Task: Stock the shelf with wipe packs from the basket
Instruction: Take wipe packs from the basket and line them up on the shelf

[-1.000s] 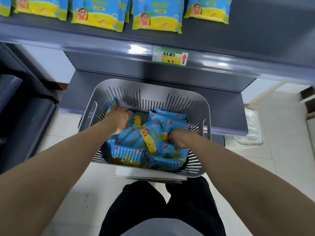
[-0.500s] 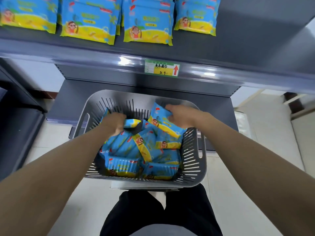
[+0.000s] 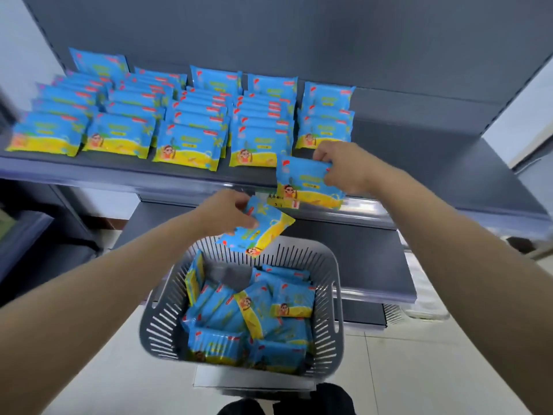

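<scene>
A grey slotted basket below me holds several blue and yellow wipe packs. My left hand grips one tilted wipe pack above the basket's far rim. My right hand holds another wipe pack upright at the front edge of the grey shelf, just below the rightmost row. Several rows of the same packs stand on that shelf.
The shelf's right part is bare beyond the last row. A lower shelf sits behind the basket, which rests on a small stand. Light floor tiles lie around, and my dark trousers show at the bottom edge.
Both hands have risen out of the basket, each with a wipe pack. The right one has reached the shelf edge. The view has tilted up and now takes in the shelf's rows.
</scene>
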The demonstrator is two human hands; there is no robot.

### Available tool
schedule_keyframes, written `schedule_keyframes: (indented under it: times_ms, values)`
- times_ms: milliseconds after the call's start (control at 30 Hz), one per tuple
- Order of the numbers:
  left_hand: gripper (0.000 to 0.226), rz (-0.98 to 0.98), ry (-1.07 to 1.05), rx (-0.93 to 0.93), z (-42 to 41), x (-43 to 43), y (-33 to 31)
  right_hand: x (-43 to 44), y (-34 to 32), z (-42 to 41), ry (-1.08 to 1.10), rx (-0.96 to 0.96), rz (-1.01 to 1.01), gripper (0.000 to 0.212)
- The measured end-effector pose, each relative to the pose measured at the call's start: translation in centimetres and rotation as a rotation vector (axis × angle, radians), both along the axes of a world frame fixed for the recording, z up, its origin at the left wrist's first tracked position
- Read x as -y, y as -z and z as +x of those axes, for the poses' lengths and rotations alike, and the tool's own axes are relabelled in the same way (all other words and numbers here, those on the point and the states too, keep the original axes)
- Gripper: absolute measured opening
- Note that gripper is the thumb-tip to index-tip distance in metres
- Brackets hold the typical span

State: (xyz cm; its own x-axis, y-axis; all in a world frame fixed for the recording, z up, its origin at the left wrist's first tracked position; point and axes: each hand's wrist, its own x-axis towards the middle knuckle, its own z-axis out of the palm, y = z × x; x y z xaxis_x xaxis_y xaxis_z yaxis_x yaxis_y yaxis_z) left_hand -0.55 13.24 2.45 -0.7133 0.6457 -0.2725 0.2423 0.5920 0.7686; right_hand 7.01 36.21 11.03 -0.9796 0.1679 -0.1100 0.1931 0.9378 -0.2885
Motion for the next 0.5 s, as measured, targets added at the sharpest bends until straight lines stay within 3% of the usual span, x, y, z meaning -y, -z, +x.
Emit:
schedule_keyframes:
  times_ms: [200,300,433,500]
  values:
    - [0.011,0.201,0.111,0.01,0.3,-4.2,-5.2,-5.9,-2.9,-1.9,0.134,-0.163,0.085,0.042]
    - [0.034,0.18,0.112,-0.122,-0.1,-6.9,-7.0,-8.6,-2.5,-3.2,0.156,-0.164,0.066,0.044]
    - [0.014,0.101,0.136,-0.29,-1.1,-10.0,-9.1,-11.3,-0.3,-4.9,0.115,-0.09,-0.009,0.041]
    - [0.021,0.074,0.143,-0.361,-1.8,-11.3,-10.0,-12.5,0.6,-6.0,0.087,-0.064,-0.043,0.032]
